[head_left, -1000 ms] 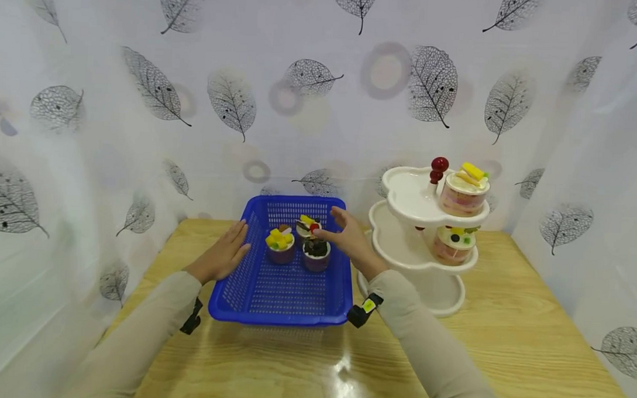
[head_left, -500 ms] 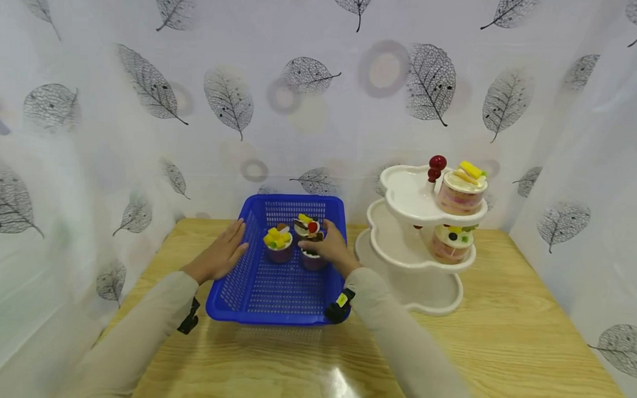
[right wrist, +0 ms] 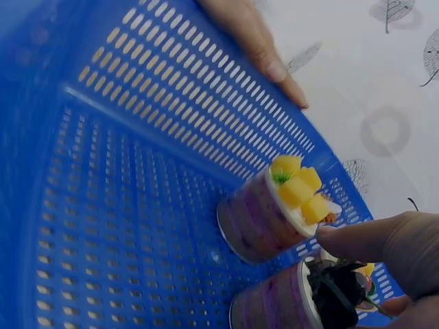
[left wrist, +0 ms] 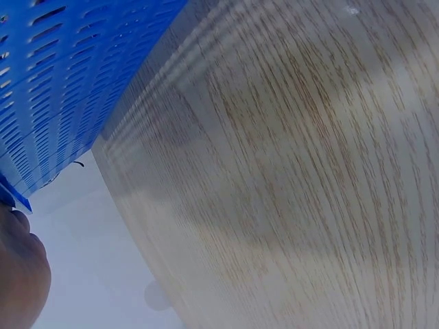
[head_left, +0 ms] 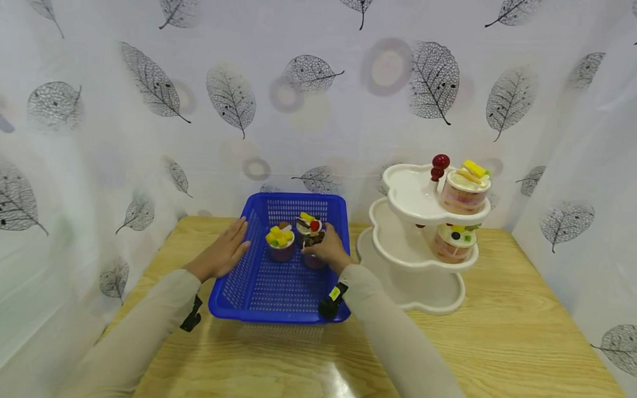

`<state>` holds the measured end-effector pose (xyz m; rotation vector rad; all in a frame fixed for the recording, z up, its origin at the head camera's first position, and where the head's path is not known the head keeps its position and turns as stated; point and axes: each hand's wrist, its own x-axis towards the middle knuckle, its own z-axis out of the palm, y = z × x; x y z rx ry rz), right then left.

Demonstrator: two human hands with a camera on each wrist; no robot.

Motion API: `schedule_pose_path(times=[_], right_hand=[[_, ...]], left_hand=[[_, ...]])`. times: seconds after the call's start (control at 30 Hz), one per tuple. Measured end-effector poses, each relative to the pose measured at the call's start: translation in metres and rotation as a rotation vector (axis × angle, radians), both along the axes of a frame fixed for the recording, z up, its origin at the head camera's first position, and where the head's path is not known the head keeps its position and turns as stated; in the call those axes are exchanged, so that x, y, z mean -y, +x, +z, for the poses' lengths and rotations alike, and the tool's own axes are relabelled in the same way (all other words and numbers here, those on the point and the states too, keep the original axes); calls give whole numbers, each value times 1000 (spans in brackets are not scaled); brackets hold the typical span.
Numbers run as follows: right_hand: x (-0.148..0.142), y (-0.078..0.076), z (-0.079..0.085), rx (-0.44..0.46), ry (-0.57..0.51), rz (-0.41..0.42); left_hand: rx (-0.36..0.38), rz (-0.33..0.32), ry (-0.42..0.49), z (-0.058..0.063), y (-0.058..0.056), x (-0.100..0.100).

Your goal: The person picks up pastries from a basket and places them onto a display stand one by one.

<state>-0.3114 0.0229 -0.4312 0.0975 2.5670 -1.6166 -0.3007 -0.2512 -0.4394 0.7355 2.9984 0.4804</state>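
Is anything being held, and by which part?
Can't tell: the right hand spans the dark-topped dessert cup near its rim, grip unclear. The left hand holds nothing.

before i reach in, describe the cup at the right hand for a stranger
Find the blue basket on the table. Inside, the right hand is at one dessert cup. Its dark topping sets it apart from two neighbouring cups bearing yellow pieces.
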Motion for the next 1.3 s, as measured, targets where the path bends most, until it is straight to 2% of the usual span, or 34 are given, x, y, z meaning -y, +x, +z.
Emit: schedule_pose_path(times=[0.2, 0.43, 0.53, 1.0, 1.3], right_hand=[[0, -3, -1, 30, 44, 11], [-4, -5, 0, -32, 264, 57], [-4, -5, 2, -41, 309, 63], [-1, -1, 18, -14, 368, 79], [-1, 4, 33, -95, 408, 121]], left_hand=[[20, 2, 2, 1, 0, -2], [4, -14, 22, 1, 0, -3], [-1, -18, 28, 2, 1, -4], [-21, -4, 14, 6, 4, -6], [-7, 9, 10, 6, 5, -3]])
